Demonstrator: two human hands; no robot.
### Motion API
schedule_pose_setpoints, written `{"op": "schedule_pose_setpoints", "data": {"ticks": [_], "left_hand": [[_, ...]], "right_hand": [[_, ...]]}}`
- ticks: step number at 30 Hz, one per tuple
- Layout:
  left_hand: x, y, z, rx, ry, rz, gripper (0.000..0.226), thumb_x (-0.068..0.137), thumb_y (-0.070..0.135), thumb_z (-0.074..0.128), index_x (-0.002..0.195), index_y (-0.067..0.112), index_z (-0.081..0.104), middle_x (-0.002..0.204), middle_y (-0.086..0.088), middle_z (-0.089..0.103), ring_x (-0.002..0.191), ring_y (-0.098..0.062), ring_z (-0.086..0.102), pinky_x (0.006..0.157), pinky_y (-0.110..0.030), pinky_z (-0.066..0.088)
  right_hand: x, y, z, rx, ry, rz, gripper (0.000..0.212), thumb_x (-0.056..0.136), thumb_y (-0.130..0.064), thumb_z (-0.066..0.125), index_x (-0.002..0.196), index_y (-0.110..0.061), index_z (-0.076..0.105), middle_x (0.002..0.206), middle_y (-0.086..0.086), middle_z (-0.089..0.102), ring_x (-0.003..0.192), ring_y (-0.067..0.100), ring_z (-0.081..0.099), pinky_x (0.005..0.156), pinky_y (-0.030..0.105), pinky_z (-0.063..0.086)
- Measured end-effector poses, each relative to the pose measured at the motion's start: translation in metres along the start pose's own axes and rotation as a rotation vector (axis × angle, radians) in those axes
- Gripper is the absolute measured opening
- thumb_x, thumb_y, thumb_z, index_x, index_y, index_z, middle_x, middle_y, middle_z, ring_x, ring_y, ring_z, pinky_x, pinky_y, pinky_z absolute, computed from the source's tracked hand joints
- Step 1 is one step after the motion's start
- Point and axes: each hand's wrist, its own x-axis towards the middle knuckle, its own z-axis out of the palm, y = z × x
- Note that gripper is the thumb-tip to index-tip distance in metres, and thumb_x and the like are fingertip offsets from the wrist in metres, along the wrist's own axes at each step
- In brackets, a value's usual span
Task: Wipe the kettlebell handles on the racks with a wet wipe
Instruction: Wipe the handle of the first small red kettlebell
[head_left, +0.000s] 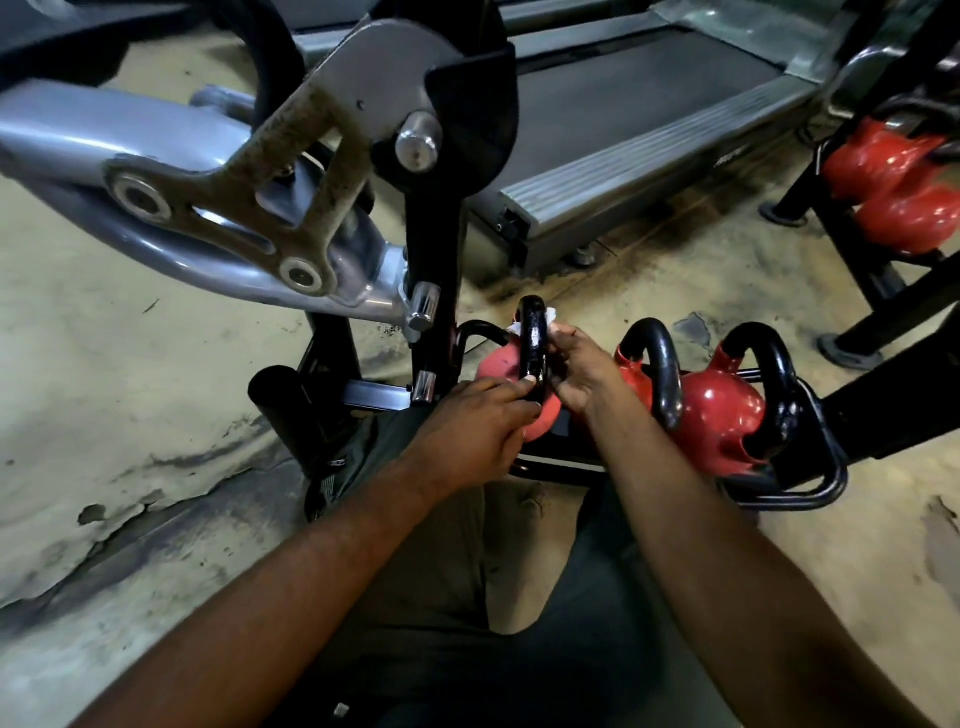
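Three red kettlebells with black handles sit in a low black rack (810, 499) on the floor. The leftmost kettlebell (498, 364) has its black handle (535, 348) standing edge-on to me. My left hand (478, 431) grips the lower part of that handle, thumb against it. My right hand (576, 364) holds a white wet wipe (524, 327) pressed against the handle's right and far side; only scraps of the wipe show behind the handle. The middle kettlebell (649, 369) and the right kettlebell (727, 410) stand untouched.
A silver and black exercise machine (291, 171) looms close at upper left, its black post beside the rack. A treadmill (649, 130) lies behind. A second black rack (878, 291) with red kettlebells (893, 187) stands at far right. My knees are below on the worn floor.
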Motion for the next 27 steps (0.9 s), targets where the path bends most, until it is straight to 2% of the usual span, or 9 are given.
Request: {"op": "schedule_pose_setpoints", "data": {"ticks": [3, 5, 9, 11, 13, 16, 19, 24, 27], "left_hand": [[0.005, 0.001, -0.005, -0.043, 0.068, -0.023, 0.041, 0.093, 0.020, 0.055, 0.133, 0.019, 0.059, 0.140, -0.002, 0.055, 0.129, -0.020, 0.048, 0.107, -0.043, 0.042], [0.010, 0.002, -0.007, -0.122, 0.109, -0.112, 0.053, 0.092, 0.016, 0.055, 0.144, 0.020, 0.047, 0.150, -0.002, 0.042, 0.136, -0.018, 0.040, 0.112, -0.038, 0.039], [0.051, -0.006, -0.018, -0.307, 0.164, -0.308, 0.070, 0.088, -0.003, 0.048, 0.151, 0.023, 0.035, 0.159, -0.001, 0.025, 0.143, -0.017, 0.030, 0.112, -0.026, 0.032], [0.088, -0.016, -0.021, -0.370, 0.215, -0.346, 0.066, 0.083, -0.011, 0.045, 0.143, 0.015, 0.048, 0.152, -0.010, 0.038, 0.139, -0.022, 0.038, 0.110, -0.017, 0.025], [0.126, -0.028, -0.021, -0.432, 0.200, -0.436, 0.054, 0.082, -0.011, 0.047, 0.128, 0.012, 0.062, 0.134, -0.010, 0.058, 0.125, -0.023, 0.053, 0.097, -0.015, 0.036], [0.163, -0.036, -0.023, -0.507, 0.061, -0.603, 0.028, 0.090, -0.001, 0.060, 0.111, 0.011, 0.072, 0.117, -0.007, 0.070, 0.107, -0.019, 0.065, 0.084, -0.024, 0.047], [0.171, -0.041, -0.029, -0.339, -0.104, -0.599, 0.020, 0.088, 0.018, 0.072, 0.107, 0.012, 0.074, 0.113, -0.005, 0.072, 0.106, -0.019, 0.066, 0.085, -0.025, 0.048], [0.180, -0.037, -0.047, -0.005, -0.249, -0.456, 0.030, 0.082, 0.032, 0.078, 0.107, 0.017, 0.074, 0.111, -0.002, 0.072, 0.105, -0.021, 0.066, 0.093, -0.033, 0.053], [0.186, -0.029, -0.063, 0.151, -0.417, -0.260, 0.036, 0.087, 0.035, 0.071, 0.116, 0.015, 0.071, 0.116, -0.005, 0.070, 0.107, -0.025, 0.064, 0.093, -0.033, 0.051]], "right_hand": [[-0.014, 0.007, -0.010, -0.043, -0.013, 0.070, 0.011, 0.100, -0.010, 0.048, 0.094, -0.014, 0.057, 0.090, 0.012, 0.065, 0.075, 0.022, 0.063, 0.068, 0.033, 0.055], [-0.036, 0.013, -0.017, -0.104, -0.036, 0.057, 0.012, 0.100, -0.010, 0.050, 0.094, -0.014, 0.060, 0.085, 0.007, 0.066, 0.075, 0.017, 0.062, 0.067, 0.027, 0.054], [-0.060, 0.019, -0.011, -0.237, -0.033, -0.302, 0.003, 0.090, -0.008, 0.067, 0.088, -0.007, 0.070, 0.083, 0.003, 0.073, 0.081, 0.016, 0.068, 0.082, 0.030, 0.055], [-0.054, 0.013, -0.006, -0.562, 0.068, -0.554, 0.009, 0.084, -0.017, 0.076, 0.091, -0.011, 0.075, 0.091, 0.002, 0.074, 0.089, 0.011, 0.069, 0.087, 0.025, 0.053], [-0.046, 0.005, 0.000, -0.879, 0.194, -0.785, 0.011, 0.082, -0.022, 0.078, 0.091, -0.017, 0.077, 0.093, -0.002, 0.066, 0.089, 0.005, 0.061, 0.083, 0.017, 0.047], [-0.040, 0.006, 0.014, -1.346, 0.262, -0.888, 0.022, 0.081, -0.021, 0.076, 0.102, -0.015, 0.074, 0.106, 0.005, 0.058, 0.101, 0.018, 0.051, 0.090, 0.030, 0.045], [-0.051, 0.024, 0.016, -1.616, 0.272, -0.941, 0.026, 0.077, -0.020, 0.077, 0.102, -0.015, 0.072, 0.108, 0.008, 0.058, 0.100, 0.026, 0.051, 0.086, 0.039, 0.045], [-0.070, 0.042, -0.005, -1.165, 0.271, -0.965, 0.015, 0.080, -0.016, 0.075, 0.094, -0.018, 0.073, 0.097, 0.000, 0.060, 0.092, 0.015, 0.054, 0.080, 0.028, 0.043], [-0.068, 0.028, -0.003, -0.520, 0.191, -0.536, 0.005, 0.090, -0.020, 0.070, 0.093, -0.016, 0.068, 0.095, -0.002, 0.068, 0.091, 0.009, 0.063, 0.081, 0.019, 0.049]]}}
